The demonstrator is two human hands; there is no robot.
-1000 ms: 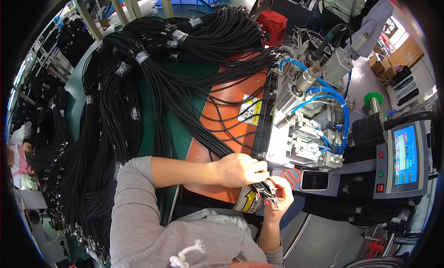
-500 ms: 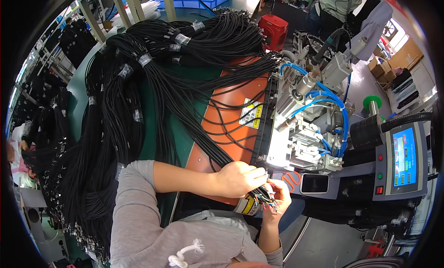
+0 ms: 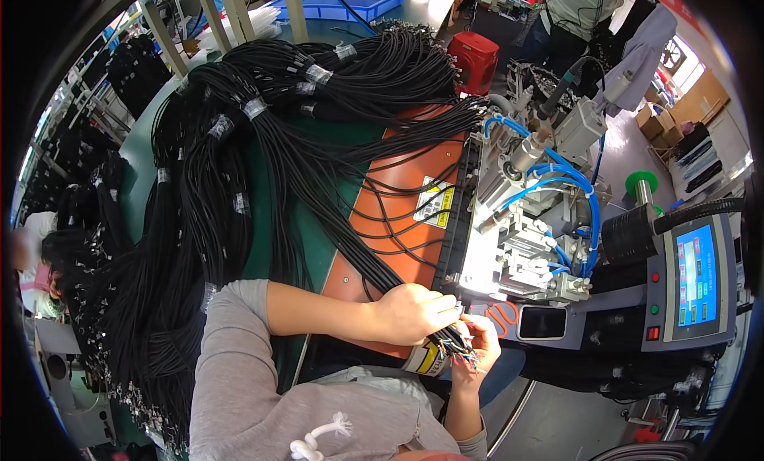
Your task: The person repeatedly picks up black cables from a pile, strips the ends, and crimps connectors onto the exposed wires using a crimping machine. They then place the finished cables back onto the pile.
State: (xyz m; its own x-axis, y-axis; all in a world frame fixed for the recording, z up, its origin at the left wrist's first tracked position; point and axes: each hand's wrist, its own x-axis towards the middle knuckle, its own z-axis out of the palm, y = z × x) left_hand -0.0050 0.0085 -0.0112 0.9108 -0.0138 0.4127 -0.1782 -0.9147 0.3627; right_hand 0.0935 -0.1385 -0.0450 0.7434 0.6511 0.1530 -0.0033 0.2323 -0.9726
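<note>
My left hand [image 3: 412, 312] is wrapped round a bundle of black cables [image 3: 362, 250] near its stripped end. Thin coloured wires [image 3: 457, 348] fan out below that grip. My right hand [image 3: 480, 343] is closed at these wire ends, its fingertips close to the left hand's fingers. Which wire or wires it pinches cannot be made out. The cables run up and left to a tape-tied bunch [image 3: 254, 108] on the green tabletop [image 3: 274, 222]. An orange-brown plate [image 3: 398, 167] lies under part of the cables.
A machine with blue air hoses [image 3: 593, 214] stands to the right, beside a control box with a lit screen [image 3: 695, 272]. Red-handled scissors [image 3: 501, 316] and a phone [image 3: 542, 322] lie near my right hand. More black cable bundles [image 3: 179, 326] hang at left.
Both hands keep their grip on the cable bundle and wire ends, with only slight finger movement. The whole view has shifted a little.
</note>
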